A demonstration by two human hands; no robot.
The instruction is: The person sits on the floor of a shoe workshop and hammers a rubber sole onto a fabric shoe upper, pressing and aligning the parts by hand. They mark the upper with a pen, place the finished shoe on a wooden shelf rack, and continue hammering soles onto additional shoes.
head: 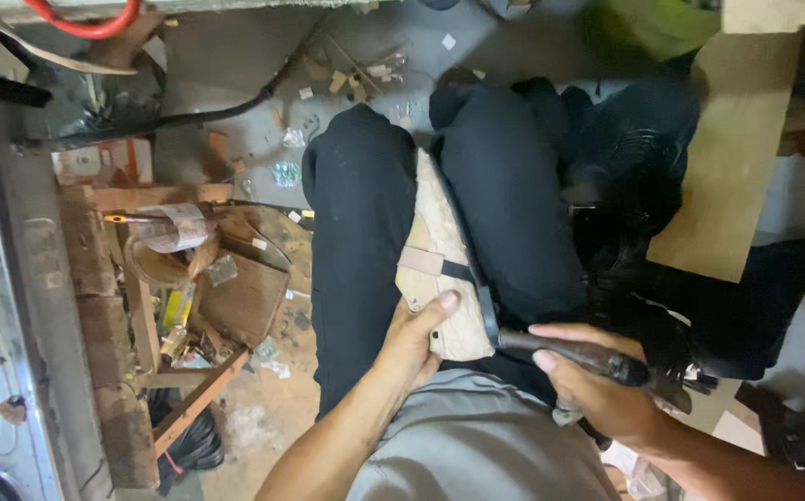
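Observation:
I sit with both legs in dark trousers, and a pale, flat shoe-sole-shaped piece with a tan strap across it lies between my thighs. My left hand grips the near end of that piece, thumb on top. My right hand is closed around the dark handle of a long thin-bladed tool. Its blade runs up along the right edge of the pale piece, touching it.
A wooden crate with scraps, tape and small tools stands at my left on a dusty floor. Black cables lie behind it. A dark fan and a cardboard sheet are at my right.

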